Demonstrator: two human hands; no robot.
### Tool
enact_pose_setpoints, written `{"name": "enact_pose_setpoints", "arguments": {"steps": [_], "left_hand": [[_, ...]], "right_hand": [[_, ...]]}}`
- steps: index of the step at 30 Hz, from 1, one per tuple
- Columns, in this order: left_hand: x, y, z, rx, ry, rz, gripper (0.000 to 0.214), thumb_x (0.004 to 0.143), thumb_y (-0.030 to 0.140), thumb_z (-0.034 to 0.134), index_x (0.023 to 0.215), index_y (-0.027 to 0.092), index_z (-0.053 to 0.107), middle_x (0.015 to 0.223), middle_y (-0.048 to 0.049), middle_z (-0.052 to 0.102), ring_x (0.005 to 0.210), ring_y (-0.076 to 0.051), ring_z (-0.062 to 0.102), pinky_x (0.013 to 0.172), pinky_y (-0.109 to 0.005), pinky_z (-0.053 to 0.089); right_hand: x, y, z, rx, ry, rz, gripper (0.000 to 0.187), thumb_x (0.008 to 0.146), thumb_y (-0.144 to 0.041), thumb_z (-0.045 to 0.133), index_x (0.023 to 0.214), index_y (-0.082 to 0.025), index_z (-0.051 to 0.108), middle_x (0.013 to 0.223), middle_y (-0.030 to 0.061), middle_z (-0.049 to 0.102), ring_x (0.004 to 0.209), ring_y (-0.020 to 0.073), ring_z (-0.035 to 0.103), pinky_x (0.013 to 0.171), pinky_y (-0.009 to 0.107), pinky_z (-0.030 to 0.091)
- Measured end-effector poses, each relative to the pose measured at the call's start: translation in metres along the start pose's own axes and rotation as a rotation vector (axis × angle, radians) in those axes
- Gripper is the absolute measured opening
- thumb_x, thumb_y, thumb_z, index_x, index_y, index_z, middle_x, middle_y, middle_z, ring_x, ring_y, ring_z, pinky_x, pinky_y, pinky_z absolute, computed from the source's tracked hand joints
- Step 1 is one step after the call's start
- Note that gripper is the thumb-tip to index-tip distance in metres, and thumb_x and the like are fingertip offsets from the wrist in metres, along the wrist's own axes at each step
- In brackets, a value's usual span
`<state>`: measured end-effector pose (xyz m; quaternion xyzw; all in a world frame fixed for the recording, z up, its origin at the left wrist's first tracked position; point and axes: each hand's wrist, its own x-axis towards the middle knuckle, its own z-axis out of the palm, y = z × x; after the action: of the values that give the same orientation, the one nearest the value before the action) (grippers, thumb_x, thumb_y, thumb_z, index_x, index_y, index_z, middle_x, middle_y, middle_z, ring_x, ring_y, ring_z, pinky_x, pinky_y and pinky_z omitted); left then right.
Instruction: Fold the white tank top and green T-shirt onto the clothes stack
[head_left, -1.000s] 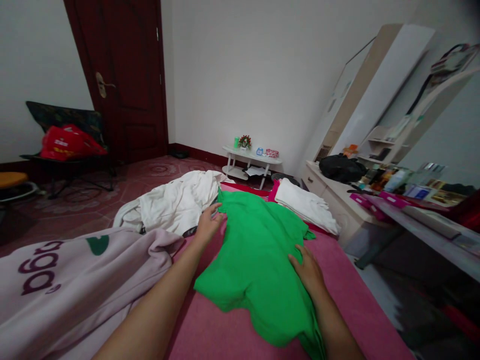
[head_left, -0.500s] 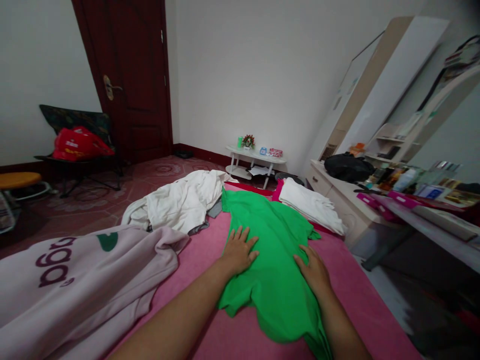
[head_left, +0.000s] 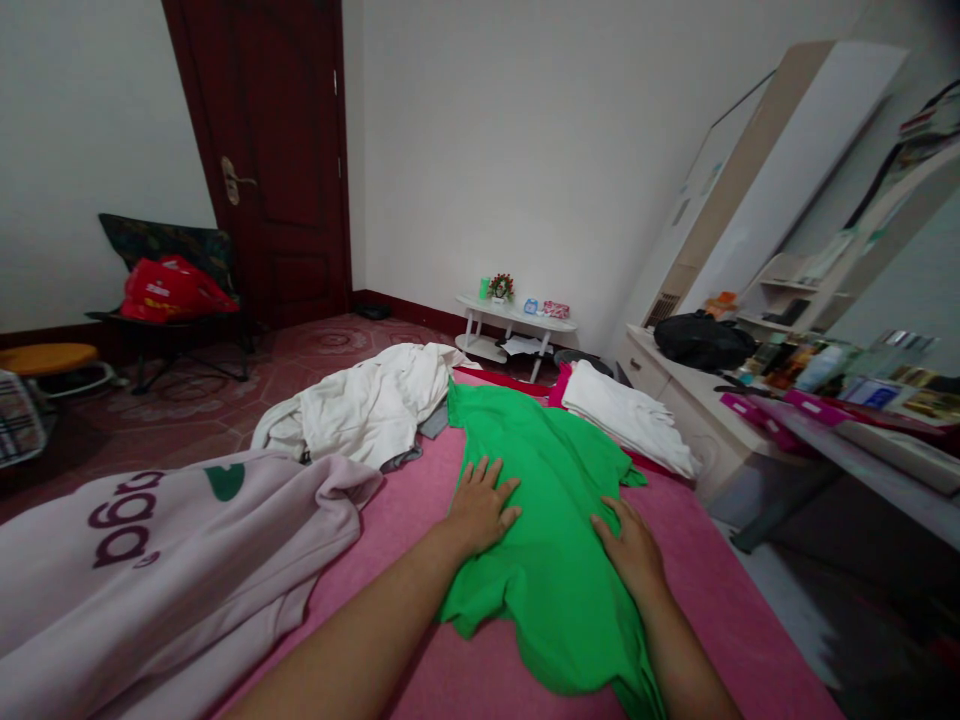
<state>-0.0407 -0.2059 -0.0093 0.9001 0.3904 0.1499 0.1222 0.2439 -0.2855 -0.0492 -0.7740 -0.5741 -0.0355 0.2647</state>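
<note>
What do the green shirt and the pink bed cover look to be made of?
Green shirt: thin matte knit, probably cotton or a blend; it lies limp with soft wrinkles. Pink cover: matte, slightly fuzzy cloth, towel-like; the fibre is unclear.

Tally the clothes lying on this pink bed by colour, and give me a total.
Green: 1, shirt under left hand and right hand.
White: 2, crumpled heap, folded stack.
Pale pink: 1, sweatshirt.
Grey: 1, scrap, mostly hidden.
Total: 5.

The left hand (head_left: 480, 505) is now pressing flat on the green T-shirt (head_left: 551, 570), having left its far corner beside the white garments (head_left: 367, 405).
</note>
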Motion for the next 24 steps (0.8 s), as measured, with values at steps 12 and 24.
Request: {"name": "enact_pose_setpoints", "arguments": {"steps": [12, 24], "left_hand": [[0.0025, -0.0011, 0.0076, -0.015, 0.066, -0.012, 0.052, 0.089, 0.054, 0.04, 0.136, 0.033, 0.045, 0.151, -0.0075, 0.031, 0.14, -0.031, 0.022, 0.113, -0.052, 0.016], [0.0035, -0.0022, 0.0095, -0.016, 0.074, -0.019, 0.05, 0.089, 0.053, 0.043, 0.135, 0.032, 0.047, 0.149, -0.0066, 0.035, 0.139, -0.031, 0.026, 0.112, -0.052, 0.019]], "right_hand": [[0.0019, -0.0029, -0.0028, 0.034, 0.025, 0.029, 0.051, 0.082, -0.046, 0.043, 0.115, -0.012, 0.059, 0.121, 0.0152, 0.059, 0.114, 0.0282, 0.054, 0.1, 0.042, 0.04], [0.0004, -0.0045, -0.0046, 0.053, 0.036, 0.032, 0.045, 0.082, -0.043, 0.047, 0.114, -0.014, 0.06, 0.118, 0.0135, 0.06, 0.111, 0.0278, 0.055, 0.098, 0.042, 0.041]]}}
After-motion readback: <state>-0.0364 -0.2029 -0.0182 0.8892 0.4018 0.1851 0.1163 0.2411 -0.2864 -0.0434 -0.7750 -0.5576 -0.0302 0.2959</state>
